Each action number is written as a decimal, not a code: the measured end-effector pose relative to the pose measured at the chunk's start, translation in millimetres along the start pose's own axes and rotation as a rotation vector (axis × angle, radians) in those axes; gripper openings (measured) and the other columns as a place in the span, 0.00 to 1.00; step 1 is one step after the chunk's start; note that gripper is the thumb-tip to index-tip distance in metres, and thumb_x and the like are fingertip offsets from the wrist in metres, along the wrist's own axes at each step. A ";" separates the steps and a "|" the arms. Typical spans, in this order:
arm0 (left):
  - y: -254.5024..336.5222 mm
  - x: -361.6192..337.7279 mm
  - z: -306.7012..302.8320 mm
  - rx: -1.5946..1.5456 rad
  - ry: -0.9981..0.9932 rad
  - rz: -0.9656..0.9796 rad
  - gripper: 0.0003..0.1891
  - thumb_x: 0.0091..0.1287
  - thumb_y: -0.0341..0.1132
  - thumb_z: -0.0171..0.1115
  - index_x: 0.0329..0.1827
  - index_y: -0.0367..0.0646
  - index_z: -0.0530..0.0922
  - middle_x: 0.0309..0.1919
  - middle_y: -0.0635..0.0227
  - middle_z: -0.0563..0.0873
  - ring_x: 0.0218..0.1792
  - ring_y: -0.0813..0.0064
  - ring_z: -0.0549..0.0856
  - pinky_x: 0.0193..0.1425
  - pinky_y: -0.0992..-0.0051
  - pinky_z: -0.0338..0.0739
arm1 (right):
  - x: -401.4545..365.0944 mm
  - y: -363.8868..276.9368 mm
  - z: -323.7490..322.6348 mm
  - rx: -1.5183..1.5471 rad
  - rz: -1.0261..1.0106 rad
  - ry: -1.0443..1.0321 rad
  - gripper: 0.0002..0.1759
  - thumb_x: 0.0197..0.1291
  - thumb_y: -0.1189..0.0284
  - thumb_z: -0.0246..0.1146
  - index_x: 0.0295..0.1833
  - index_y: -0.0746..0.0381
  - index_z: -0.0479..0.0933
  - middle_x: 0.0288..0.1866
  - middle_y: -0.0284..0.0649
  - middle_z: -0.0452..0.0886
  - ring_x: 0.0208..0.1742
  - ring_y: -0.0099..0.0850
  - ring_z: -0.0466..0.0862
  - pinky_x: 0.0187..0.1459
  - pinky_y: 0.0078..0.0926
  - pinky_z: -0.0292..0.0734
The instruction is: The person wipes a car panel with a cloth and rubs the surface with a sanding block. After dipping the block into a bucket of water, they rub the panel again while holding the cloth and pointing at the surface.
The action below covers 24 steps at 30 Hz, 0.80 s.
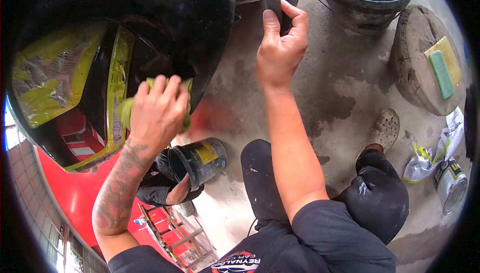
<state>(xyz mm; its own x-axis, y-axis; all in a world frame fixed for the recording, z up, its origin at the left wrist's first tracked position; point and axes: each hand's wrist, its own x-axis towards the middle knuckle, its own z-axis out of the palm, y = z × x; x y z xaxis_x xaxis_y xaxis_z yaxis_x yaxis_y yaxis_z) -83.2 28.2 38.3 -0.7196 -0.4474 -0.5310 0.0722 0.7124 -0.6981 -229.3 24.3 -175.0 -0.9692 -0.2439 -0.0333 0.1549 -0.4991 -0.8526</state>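
Note:
My left hand presses a yellow-green cloth against the glossy black panel, just beside a strip of yellow tape. In my right hand, raised over the floor to the right of the panel, a folded dark sheet is pinched between thumb and fingers. Yellow tape and clear film cover a lamp-like area on the panel's left part.
A dark water bucket stands top right, beside a round wooden block bearing a green bar. A can and plastic bag lie at right. Below the panel are another person's arm, a tilted bucket and a ladder.

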 end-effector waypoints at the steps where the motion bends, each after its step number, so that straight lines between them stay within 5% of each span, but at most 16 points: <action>1: 1.6 -4.1 -3.5 -0.043 -0.084 -0.032 0.34 0.56 0.38 0.76 0.70 0.48 0.83 0.49 0.64 0.85 0.51 0.63 0.85 0.49 0.62 0.79 | 2.1 -2.0 -1.8 0.010 0.034 0.001 0.13 0.71 0.75 0.72 0.57 0.65 0.82 0.55 0.48 0.82 0.57 0.45 0.83 0.64 0.40 0.77; 3: 2.4 -4.9 -17.5 -0.130 -0.252 -0.097 0.42 0.51 0.41 0.80 0.75 0.48 0.79 0.45 0.64 0.86 0.48 0.62 0.86 0.48 0.61 0.81 | 6.4 -2.0 -2.5 0.015 0.046 0.009 0.13 0.71 0.74 0.72 0.57 0.65 0.82 0.54 0.47 0.82 0.57 0.45 0.83 0.63 0.40 0.78; 8: -25.8 28.6 -61.0 -0.045 -0.121 -0.265 0.63 0.54 0.42 0.81 0.93 0.50 0.51 0.35 0.59 0.88 0.38 0.55 0.90 0.45 0.57 0.86 | 4.8 -0.7 1.9 0.000 0.051 -0.002 0.13 0.71 0.74 0.72 0.57 0.65 0.81 0.53 0.47 0.82 0.55 0.45 0.84 0.61 0.40 0.79; 10: -43.1 42.9 -63.3 -0.002 -0.086 -0.332 0.62 0.57 0.41 0.78 0.94 0.52 0.48 0.31 0.55 0.90 0.34 0.52 0.91 0.43 0.55 0.88 | 2.9 -3.4 4.6 0.030 0.065 -0.019 0.13 0.71 0.74 0.72 0.57 0.65 0.81 0.53 0.48 0.82 0.54 0.45 0.84 0.60 0.40 0.80; 14: -52.9 51.7 -66.8 0.148 -0.125 -0.333 0.57 0.59 0.44 0.77 0.93 0.52 0.56 0.31 0.60 0.92 0.34 0.58 0.93 0.43 0.59 0.88 | 2.3 -3.6 6.1 0.050 0.137 -0.038 0.13 0.70 0.75 0.72 0.57 0.65 0.81 0.53 0.48 0.82 0.53 0.45 0.85 0.60 0.41 0.80; 15: -54.6 49.9 -65.0 0.076 -0.136 -0.320 0.60 0.59 0.41 0.75 0.94 0.59 0.50 0.32 0.54 0.91 0.35 0.52 0.92 0.43 0.54 0.88 | 2.9 -4.1 5.3 0.049 0.143 -0.039 0.13 0.70 0.75 0.72 0.57 0.65 0.81 0.53 0.48 0.82 0.54 0.45 0.85 0.60 0.41 0.80; 24: -32.6 31.3 -54.4 0.064 -0.182 -0.239 0.63 0.55 0.41 0.80 0.94 0.63 0.51 0.32 0.61 0.89 0.37 0.57 0.90 0.45 0.57 0.85 | 12.7 -1.5 0.6 0.012 0.127 -0.005 0.13 0.69 0.75 0.72 0.57 0.65 0.81 0.52 0.48 0.83 0.54 0.45 0.85 0.61 0.41 0.79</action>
<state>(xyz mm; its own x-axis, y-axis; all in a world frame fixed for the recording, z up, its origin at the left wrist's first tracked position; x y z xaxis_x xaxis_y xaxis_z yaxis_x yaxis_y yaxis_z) -145.6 20.4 70.6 -0.5862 -0.6920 -0.4212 -0.0366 0.5421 -0.8395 -241.7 21.5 -173.8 -0.9405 -0.3104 -0.1382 0.2790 -0.4737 -0.8353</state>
